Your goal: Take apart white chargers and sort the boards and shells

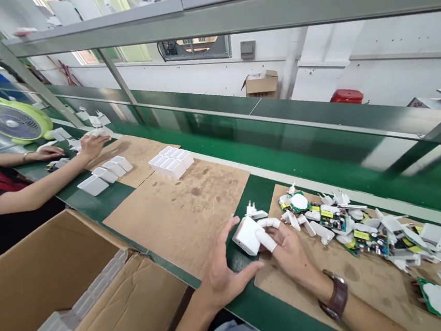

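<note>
A white plastic charger housing [246, 236] is held just above the bench edge by my right hand [285, 247]. White finger covers sit on that hand's thumb and index finger. My left hand [225, 271] is at the housing's left, its thumb and fingers spread apart; whether a fingertip touches the housing I cannot tell. Right behind the housing is a white plug piece [253, 212] with two pins. To the right lies a heap of green circuit boards [331, 220] mixed with white plug parts [398, 226].
White open-topped housings [171, 162] stand grouped on cardboard [185, 200]; several more [106, 174] stand farther left. An open carton [97, 302] with white housings is at lower left. A co-worker's hand [94, 145] handles parts near a green fan [13, 120]. A metal shelf beam [206, 16] crosses above.
</note>
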A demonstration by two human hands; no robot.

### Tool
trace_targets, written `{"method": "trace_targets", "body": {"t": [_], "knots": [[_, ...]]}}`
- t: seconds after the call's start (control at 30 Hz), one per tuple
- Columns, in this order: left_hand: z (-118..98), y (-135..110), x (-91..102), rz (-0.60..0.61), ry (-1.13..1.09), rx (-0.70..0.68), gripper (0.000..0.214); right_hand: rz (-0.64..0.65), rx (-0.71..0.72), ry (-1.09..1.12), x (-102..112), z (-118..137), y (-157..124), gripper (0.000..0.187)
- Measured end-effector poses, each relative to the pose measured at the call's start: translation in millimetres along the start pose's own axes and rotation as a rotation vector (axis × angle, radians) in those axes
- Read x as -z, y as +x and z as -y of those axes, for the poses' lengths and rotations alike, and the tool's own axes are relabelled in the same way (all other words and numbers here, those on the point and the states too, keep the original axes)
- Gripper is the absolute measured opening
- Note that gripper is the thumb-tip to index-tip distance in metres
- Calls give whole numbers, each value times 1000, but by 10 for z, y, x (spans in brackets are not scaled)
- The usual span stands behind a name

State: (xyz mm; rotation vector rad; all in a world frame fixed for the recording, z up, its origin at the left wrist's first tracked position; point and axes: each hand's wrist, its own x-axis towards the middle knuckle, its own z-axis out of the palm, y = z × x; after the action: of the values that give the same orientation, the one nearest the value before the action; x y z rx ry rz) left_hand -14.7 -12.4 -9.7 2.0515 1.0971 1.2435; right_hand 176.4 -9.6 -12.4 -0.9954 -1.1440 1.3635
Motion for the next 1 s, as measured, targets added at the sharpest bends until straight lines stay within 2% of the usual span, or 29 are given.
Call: {"method": "trace_targets", "body": {"t": [0.1,0.2,0.27,0.4,0.77,0.9,1.0], "knots": [[-11,5,-23,-36,100,-119,78,150,-188,260,-4,99,11,43],[-21,17,-31,-69,126,-205,74,277,-224,343,4,208,-14,48],[-25,26,-30,-78,137,-233,73,312,-240,340,7,250,-32,53],[-41,45,-29,-106,152,-294,74,332,-272,306,9,258,-42,58],[-106,79,-23,-95,178,-319,73,303,-301,347,22,237,-44,47],[-72,88,-25,-72,159,-307,74,295,-301,349,3,235,-17,48],[-49,61,-6,-64,139,-261,74,265,-241,309,-37,188,-20,50]]}}
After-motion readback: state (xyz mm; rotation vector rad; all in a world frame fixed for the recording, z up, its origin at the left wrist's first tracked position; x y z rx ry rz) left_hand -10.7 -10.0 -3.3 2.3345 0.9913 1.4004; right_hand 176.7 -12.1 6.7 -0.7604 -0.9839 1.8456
